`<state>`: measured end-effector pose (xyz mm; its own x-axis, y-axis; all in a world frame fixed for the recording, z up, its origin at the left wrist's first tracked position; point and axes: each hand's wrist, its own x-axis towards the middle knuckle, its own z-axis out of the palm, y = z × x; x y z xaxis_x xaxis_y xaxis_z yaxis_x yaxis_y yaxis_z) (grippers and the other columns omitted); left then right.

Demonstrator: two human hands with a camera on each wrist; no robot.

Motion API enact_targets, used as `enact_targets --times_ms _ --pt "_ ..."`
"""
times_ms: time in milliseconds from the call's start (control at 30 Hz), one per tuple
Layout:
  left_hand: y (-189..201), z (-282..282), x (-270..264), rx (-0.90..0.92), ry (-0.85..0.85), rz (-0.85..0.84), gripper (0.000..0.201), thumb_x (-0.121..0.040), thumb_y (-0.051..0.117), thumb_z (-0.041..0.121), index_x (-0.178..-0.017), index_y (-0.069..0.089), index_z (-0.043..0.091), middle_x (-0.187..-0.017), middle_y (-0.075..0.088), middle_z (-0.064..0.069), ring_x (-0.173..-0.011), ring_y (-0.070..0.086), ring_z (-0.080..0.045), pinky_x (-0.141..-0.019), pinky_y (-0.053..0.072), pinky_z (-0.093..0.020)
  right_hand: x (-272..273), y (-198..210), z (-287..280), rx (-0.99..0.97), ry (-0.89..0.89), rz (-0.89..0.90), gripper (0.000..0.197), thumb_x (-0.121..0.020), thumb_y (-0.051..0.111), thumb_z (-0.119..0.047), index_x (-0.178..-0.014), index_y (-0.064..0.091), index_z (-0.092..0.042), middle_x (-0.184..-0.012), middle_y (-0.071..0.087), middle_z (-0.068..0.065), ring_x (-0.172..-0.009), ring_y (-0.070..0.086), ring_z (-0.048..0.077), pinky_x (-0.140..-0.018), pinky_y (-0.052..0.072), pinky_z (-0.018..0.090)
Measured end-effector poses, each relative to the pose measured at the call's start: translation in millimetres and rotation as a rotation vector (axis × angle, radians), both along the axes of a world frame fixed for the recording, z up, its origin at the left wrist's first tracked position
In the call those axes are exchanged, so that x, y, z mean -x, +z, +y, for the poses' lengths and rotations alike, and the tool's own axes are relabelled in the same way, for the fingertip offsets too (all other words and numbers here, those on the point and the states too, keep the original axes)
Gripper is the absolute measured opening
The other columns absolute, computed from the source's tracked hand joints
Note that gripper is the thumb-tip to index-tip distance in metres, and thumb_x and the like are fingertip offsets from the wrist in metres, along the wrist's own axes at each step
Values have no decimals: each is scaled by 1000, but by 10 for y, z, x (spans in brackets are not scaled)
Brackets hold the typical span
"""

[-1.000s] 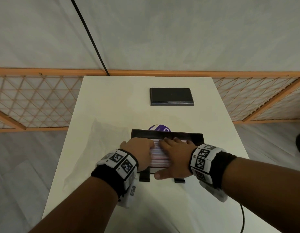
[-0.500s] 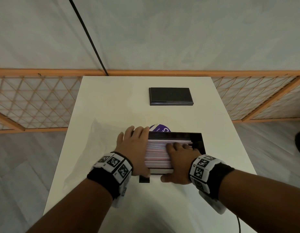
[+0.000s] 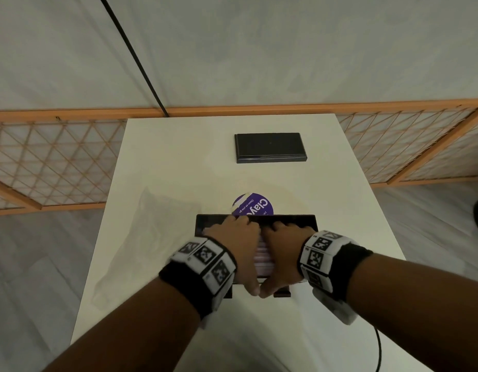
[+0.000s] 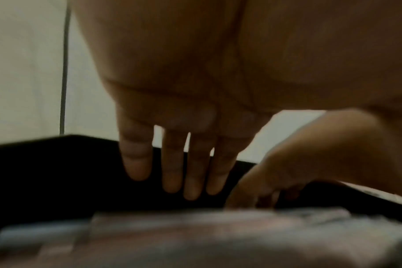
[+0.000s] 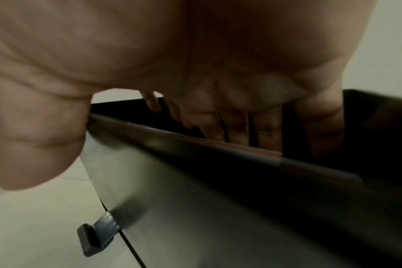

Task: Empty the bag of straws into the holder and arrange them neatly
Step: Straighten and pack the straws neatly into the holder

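Note:
The black rectangular holder stands near the table's front edge, and pale pink and white straws lie across it. My left hand and right hand lie side by side over the middle of the straws. Both thumbs hang over the front wall and nearly meet. In the left wrist view the left fingers are straight above the blurred straws. In the right wrist view the right fingers reach down inside the holder onto the straws. The empty clear bag lies flat left of the holder.
A round purple label lies just behind the holder. A black flat lid sits at the table's far end. A black cable hangs off the near right. Wooden lattice railings flank the white table.
The left hand left the holder's left end and slid right onto the straws. The right hand shifted left to meet it; both now sit together mid-holder.

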<state>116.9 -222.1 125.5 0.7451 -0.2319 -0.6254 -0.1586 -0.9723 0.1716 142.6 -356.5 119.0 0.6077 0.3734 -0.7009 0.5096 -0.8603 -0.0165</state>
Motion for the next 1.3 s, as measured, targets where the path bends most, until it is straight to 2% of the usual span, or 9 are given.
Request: enact_targets --times_ms 100,300,500,600,767,933,1033,1200,1300 --pt "-158 -28 -78 -43 34 106 113 -58 91 54 -148 30 25 -148 44 0 -135 45 -24 -111 43 -44 -46 85 32 15 -2 50 99 -56 81 -70 -137 44 -25 -132 54 1 -117 55 22 -97 48 36" --pt "-322 -74 -23 -85 63 184 129 -60 90 54 -158 12 25 -158 26 -6 -145 32 -33 -114 40 -50 -58 -4 49 48 52 88 115 -56 82 -68 -149 29 -29 -145 42 3 -130 46 25 -108 42 43" --pt "-358 -107 141 -112 52 129 119 -60 87 57 -154 21 24 -153 30 -4 -142 35 -30 -109 43 -53 -6 -131 41 18 159 83 97 -58 78 -71 -140 43 -32 -134 54 -4 -125 51 24 -105 44 44" --pt "-373 -100 165 -79 70 135 120 -60 86 59 -154 20 24 -154 30 -2 -143 35 -29 -111 41 -54 32 -158 2 -44 140 50 100 -59 81 -66 -142 37 -30 -137 51 -5 -126 51 24 -106 43 43" --pt "-342 -83 168 -46 87 134 98 -66 83 59 -145 35 25 -141 49 1 -129 52 -25 -106 46 -47 21 -189 -54 -57 106 40 98 -59 82 -64 -140 39 -32 -134 55 -7 -120 56 22 -101 48 41" --pt "-279 -89 217 -72 55 58 93 -74 77 58 -148 31 25 -148 37 -4 -136 42 -28 -111 40 -50 38 -203 -82 0 115 25 81 -60 77 -67 -128 51 -31 -126 55 -2 -111 57 23 -96 51 43" --pt "-269 -80 234 -58 73 53 89 -75 77 56 -147 33 26 -147 39 -3 -136 43 -27 -111 39 -49 35 -223 -77 9 117 22 74 -61 76 -68 -121 57 -30 -119 60 -3 -107 59 22 -94 52 43" --pt "-319 -80 248 -71 83 25 79 -74 75 55 -140 43 26 -139 49 0 -129 49 -25 -109 42 -49 68 -262 -93 -26 94 -4 75 -62 76 -66 -124 53 -31 -120 62 -7 -111 60 21 -97 50 43" --pt "-338 -80 257 -81 96 49 77 -76 74 52 -141 42 23 -141 44 -4 -130 47 -27 -108 43 -50 75 -277 -93 -11 86 -15 80 -60 74 -69 -128 51 -32 -128 54 -2 -113 56 24 -99 48 45"
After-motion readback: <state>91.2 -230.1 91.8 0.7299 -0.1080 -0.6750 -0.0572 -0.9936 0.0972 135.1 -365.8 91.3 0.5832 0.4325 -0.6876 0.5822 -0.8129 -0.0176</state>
